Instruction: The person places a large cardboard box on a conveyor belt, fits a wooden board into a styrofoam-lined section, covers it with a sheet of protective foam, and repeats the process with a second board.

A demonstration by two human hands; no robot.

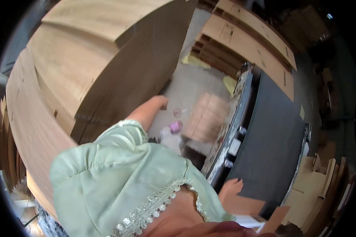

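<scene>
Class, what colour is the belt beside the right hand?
The belt is dark grey, clearest in the head view.

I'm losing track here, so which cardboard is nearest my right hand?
The open box just below your right hand, its flaps spread; the floor bundle and flat sheets lie farther off.

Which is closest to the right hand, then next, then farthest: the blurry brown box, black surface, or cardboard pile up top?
In the head view, from the right hand:
1. Black surface, just by it.
2. Blurry brown box, up and left.
3. Cardboard pile, up past the black surface.
</scene>
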